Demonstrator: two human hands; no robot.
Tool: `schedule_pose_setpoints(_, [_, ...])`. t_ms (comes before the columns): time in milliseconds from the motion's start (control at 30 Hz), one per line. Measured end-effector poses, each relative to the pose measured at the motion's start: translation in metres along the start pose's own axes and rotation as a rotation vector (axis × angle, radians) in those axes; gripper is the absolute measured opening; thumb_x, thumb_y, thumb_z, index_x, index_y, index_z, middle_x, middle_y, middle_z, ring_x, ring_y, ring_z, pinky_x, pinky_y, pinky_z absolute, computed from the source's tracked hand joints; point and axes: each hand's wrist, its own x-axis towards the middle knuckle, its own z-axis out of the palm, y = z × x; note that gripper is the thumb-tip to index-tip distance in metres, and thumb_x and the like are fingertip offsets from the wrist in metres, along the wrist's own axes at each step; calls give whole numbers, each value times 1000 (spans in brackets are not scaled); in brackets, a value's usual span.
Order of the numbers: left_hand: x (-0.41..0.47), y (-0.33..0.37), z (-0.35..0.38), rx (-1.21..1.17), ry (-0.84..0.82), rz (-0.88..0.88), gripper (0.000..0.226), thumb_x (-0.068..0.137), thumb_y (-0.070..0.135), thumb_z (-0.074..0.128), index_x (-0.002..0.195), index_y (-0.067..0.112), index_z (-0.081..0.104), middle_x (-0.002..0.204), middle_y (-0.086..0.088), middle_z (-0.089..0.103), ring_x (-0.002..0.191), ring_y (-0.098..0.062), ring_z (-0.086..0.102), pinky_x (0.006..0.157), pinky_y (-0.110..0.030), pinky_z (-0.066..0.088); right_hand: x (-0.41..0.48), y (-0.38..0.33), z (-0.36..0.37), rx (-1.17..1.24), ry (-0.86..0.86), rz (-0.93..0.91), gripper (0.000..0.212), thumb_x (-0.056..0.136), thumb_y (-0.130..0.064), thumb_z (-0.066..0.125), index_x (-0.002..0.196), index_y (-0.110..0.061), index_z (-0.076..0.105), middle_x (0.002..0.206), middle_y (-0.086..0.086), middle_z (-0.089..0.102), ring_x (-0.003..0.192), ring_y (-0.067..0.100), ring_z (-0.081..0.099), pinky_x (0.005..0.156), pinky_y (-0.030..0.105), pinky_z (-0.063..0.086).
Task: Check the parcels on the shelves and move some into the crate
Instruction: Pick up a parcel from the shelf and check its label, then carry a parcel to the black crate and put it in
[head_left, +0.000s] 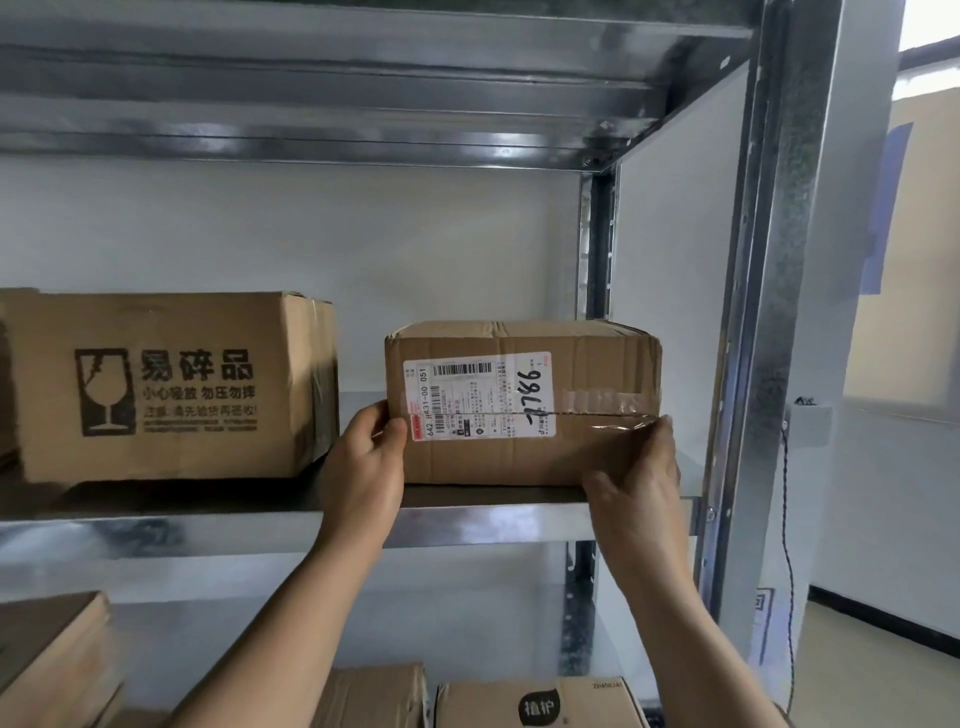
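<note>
A taped brown parcel (582, 457) with a white shipping label on its front stands at the right end of a metal shelf (467, 527). My left hand (363, 462) grips the parcel's lower left corner, thumb on the front face. My right hand (636, 483) grips its lower right corner, fingers curled round the side. The crate is out of view.
A larger carton with a fragile mark (171, 387) stands on the same shelf to the left, with a gap between it and the parcel. More cartons (540, 704) sit on the shelf below. The rack's steel upright (769, 338) rises just right of the parcel.
</note>
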Motion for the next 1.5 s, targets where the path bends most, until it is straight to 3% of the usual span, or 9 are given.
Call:
schedule_pose_setpoints(167, [-14, 11, -9, -192, 71, 11, 23, 104, 19, 53, 124, 28, 61, 124, 5, 66, 120, -14, 62, 107, -42, 49, -18, -3, 5, 114, 230, -196, 69, 88, 4, 53, 152, -17, 40, 158, 4, 42, 146, 27, 39, 114, 47, 41])
schedule_pose_setpoints(433, [-39, 25, -62, -308, 309, 129, 23, 103, 15, 56, 118, 29, 66, 120, 11, 70, 115, -3, 64, 102, -32, 51, -49, -41, 35, 386, 188, -469, 51, 93, 16, 52, 127, -18, 68, 141, 2, 60, 126, -9, 52, 100, 31, 51])
schedule_pose_setpoints(700, [-11, 3, -164, -264, 449, 146, 27, 103, 18, 54, 128, 25, 63, 130, 10, 62, 111, 13, 55, 85, -4, 42, -97, -92, 105, 428, -17, -328, 39, 99, 1, 55, 126, -25, 69, 125, -6, 69, 109, 4, 65, 93, 26, 53])
schedule_pose_setpoints(867, [21, -19, -228, -239, 380, 138, 27, 103, 22, 55, 129, 28, 60, 139, 6, 57, 120, -1, 55, 99, -23, 43, -129, -130, 155, 390, -59, -202, 38, 103, -9, 54, 138, -24, 60, 137, -4, 62, 116, 5, 59, 95, 21, 43])
schedule_pose_setpoints(1000, [48, -32, -258, -229, 316, 131, 28, 103, 22, 56, 131, 28, 56, 141, 5, 55, 126, -6, 51, 98, -17, 38, -140, -148, 187, 331, -35, -139, 46, 104, -12, 52, 148, -25, 49, 131, -13, 55, 90, -17, 56, 86, 15, 41])
schedule_pose_setpoints(1233, [76, -45, -276, -174, 193, -33, 45, 102, 32, 56, 144, 21, 47, 146, 2, 51, 135, -17, 47, 101, -30, 38, -138, -162, 208, 170, -8, -36, 55, 106, -16, 50, 158, -19, 32, 143, -10, 50, 127, 12, 49, 100, 24, 36])
schedule_pose_setpoints(1367, [83, -46, -276, -220, 130, -184, 21, 105, 31, 51, 123, 25, 57, 87, 18, 47, 75, 2, 47, 64, -12, 35, -127, -159, 218, 91, -35, 55, 64, 105, -22, 50, 161, -15, 21, 157, 8, 43, 142, 29, 43, 112, 42, 38])
schedule_pose_setpoints(1433, [86, -43, -277, -212, 119, -234, 12, 106, 34, 48, 107, 27, 58, 78, 18, 38, 66, 2, 36, 64, -19, 35, -124, -160, 221, 90, -45, 81, 66, 104, -23, 51, 162, -15, 19, 156, 9, 44, 140, 31, 45, 111, 47, 39])
schedule_pose_setpoints(1500, [93, -48, -277, -209, 88, -238, 35, 106, 39, 46, 136, 23, 55, 87, 17, 48, 73, 1, 42, 76, -28, 37, -121, -161, 224, 66, -44, 94, 65, 103, -27, 52, 160, -17, 23, 153, 7, 48, 137, 31, 48, 111, 51, 42])
